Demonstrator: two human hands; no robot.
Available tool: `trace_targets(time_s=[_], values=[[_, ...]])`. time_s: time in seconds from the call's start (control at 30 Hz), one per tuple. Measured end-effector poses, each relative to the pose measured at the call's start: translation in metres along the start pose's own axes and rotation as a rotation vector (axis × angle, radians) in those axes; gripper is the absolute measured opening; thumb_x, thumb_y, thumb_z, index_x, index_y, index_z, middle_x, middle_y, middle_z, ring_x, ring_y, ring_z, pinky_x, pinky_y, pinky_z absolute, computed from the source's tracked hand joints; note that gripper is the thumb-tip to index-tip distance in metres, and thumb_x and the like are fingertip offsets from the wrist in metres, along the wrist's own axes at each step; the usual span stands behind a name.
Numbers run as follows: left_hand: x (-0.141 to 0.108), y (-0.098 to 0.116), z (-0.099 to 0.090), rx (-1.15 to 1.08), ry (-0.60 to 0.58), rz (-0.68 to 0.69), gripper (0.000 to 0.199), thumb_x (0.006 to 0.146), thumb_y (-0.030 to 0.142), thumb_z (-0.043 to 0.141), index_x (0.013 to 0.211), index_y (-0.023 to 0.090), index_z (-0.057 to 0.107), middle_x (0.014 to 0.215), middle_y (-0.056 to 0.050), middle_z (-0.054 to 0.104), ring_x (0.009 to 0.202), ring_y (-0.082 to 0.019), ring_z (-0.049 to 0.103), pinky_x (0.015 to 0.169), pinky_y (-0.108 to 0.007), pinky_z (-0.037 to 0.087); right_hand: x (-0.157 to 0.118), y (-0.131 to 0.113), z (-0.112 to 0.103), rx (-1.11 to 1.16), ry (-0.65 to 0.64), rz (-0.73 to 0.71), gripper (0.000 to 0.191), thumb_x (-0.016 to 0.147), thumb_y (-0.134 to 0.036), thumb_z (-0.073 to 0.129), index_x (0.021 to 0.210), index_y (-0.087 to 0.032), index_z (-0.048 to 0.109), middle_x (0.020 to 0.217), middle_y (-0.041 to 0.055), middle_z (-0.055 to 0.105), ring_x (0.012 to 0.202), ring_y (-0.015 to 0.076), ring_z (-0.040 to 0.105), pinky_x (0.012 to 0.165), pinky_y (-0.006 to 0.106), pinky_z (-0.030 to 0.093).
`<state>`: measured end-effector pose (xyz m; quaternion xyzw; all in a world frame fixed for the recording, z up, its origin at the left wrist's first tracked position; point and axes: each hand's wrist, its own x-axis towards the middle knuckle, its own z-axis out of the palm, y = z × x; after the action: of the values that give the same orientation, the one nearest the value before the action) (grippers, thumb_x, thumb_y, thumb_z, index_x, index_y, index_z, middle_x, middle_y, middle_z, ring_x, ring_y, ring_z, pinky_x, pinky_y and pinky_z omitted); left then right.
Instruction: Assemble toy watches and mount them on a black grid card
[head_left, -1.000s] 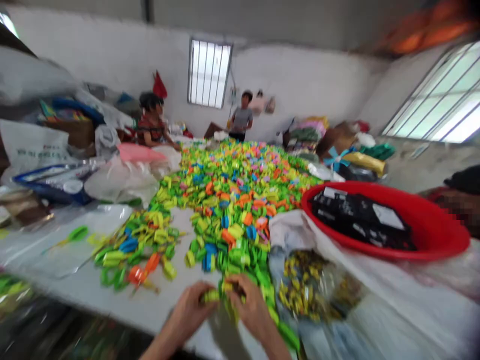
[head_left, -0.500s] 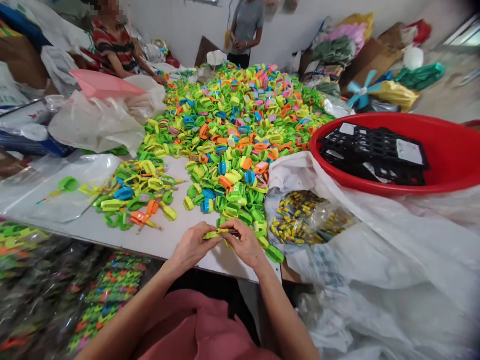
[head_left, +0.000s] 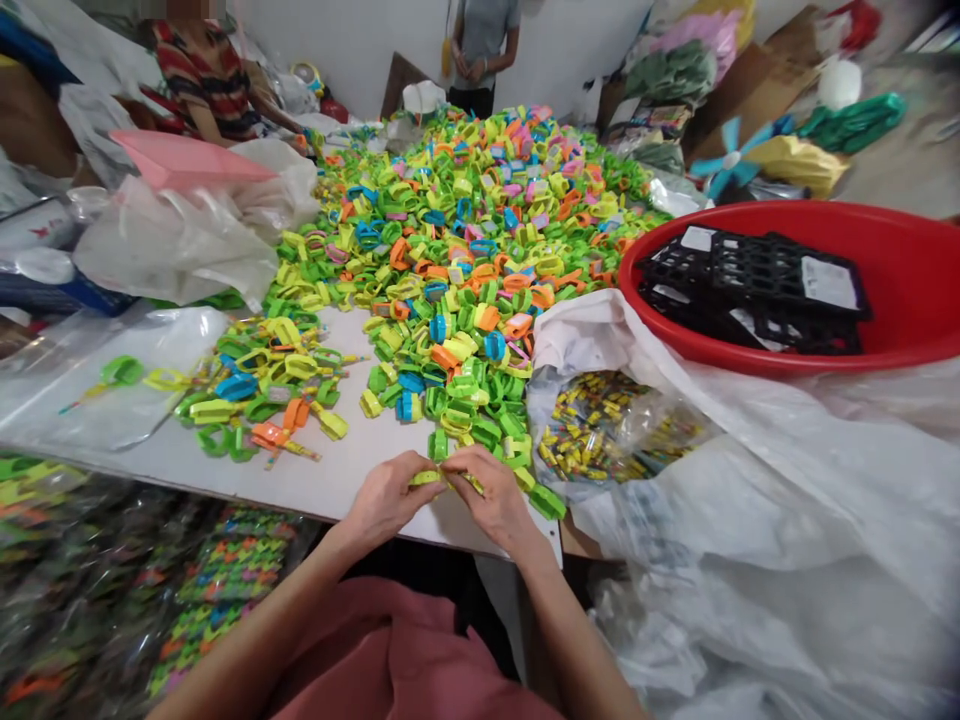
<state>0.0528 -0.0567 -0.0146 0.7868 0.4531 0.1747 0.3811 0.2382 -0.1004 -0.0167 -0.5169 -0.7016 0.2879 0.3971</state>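
Note:
At the table's front edge, my left hand [head_left: 391, 492] pinches a yellow-green plastic piece [head_left: 425, 478]. My right hand [head_left: 491, 492] touches it fingertip to fingertip, closed on a small yellow item [head_left: 474, 483] mostly hidden by the fingers. Just beyond my hands a big pile of green, yellow, orange, blue and pink plastic pieces [head_left: 457, 260] spreads back over the white table [head_left: 360, 470]. To the left lies a smaller heap of such pieces [head_left: 277, 375] with thin yellow sticks through some. Small yellow printed sticks [head_left: 592, 425] fill an open white bag [head_left: 585, 320] at the right.
A red basin [head_left: 907, 290] with black trays [head_left: 787, 280] stands at the right. Clear plastic [head_left: 112, 410] and a pink scoop-like piece [head_left: 187, 160] are at the left. A person in a striped shirt [head_left: 202, 80] and another in grey [head_left: 487, 35] are behind the pile.
The view has shifted slightly, so the table's contents appear a little higher and further left. My right fingers have closed in over the small yellow item, which shows less than before.

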Motion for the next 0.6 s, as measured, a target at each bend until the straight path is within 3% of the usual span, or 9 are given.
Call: trace_targets(time_s=[0.3, 0.37, 0.43, 0.5, 0.6], values=[[-0.018, -0.02, 0.036, 0.225, -0.042, 0.132, 0.026, 0.093, 0.035, 0.045, 0.101, 0.023, 0.067, 0.086, -0.003, 0.066, 0.078, -0.018, 0.062, 0.073, -0.027, 0.047, -0.017, 0.014, -0.006, 0.136, -0.265, 0.058, 0.015, 0.091, -0.026, 0.054, 0.095, -0.022, 0.068, 0.095, 0.0053, 0.069, 0.092, 0.018, 0.063, 0.085, 0.032, 0.049], [-0.018, -0.023, 0.035, 0.233, -0.058, 0.145, 0.028, 0.094, 0.036, 0.044, 0.1, 0.023, 0.068, 0.085, -0.004, 0.065, 0.077, -0.018, 0.062, 0.072, -0.027, 0.047, -0.014, 0.014, 0.0, 0.16, -0.289, 0.107, 0.013, 0.09, -0.027, 0.056, 0.09, -0.021, 0.068, 0.094, 0.0047, 0.069, 0.091, 0.0183, 0.063, 0.086, 0.033, 0.049], [-0.015, -0.023, 0.017, 0.235, -0.078, 0.133, 0.029, 0.093, 0.036, 0.043, 0.099, 0.023, 0.068, 0.084, -0.003, 0.065, 0.075, -0.017, 0.062, 0.072, -0.025, 0.047, -0.008, 0.01, 0.009, 0.158, -0.23, 0.149, 0.013, 0.09, -0.027, 0.056, 0.093, -0.021, 0.068, 0.094, 0.0049, 0.069, 0.092, 0.0187, 0.063, 0.088, 0.035, 0.049], [-0.008, -0.024, -0.02, 0.298, -0.041, 0.089, 0.03, 0.092, 0.037, 0.043, 0.1, 0.022, 0.068, 0.087, -0.004, 0.065, 0.079, -0.017, 0.062, 0.075, -0.024, 0.047, 0.0, 0.004, 0.014, 0.138, -0.099, 0.167, 0.023, 0.089, -0.028, 0.056, 0.11, -0.022, 0.064, 0.106, 0.0068, 0.068, 0.098, 0.0197, 0.062, 0.091, 0.036, 0.049], [0.012, -0.03, -0.091, 0.653, 0.266, -0.145, 0.038, 0.09, 0.043, 0.04, 0.101, 0.018, 0.067, 0.108, -0.008, 0.059, 0.095, -0.023, 0.058, 0.079, -0.03, 0.047, 0.009, 0.008, -0.004, 0.042, 0.115, 0.155, 0.043, 0.089, -0.029, 0.056, 0.131, -0.023, 0.051, 0.128, 0.0099, 0.059, 0.113, 0.0211, 0.057, 0.097, 0.037, 0.048]])
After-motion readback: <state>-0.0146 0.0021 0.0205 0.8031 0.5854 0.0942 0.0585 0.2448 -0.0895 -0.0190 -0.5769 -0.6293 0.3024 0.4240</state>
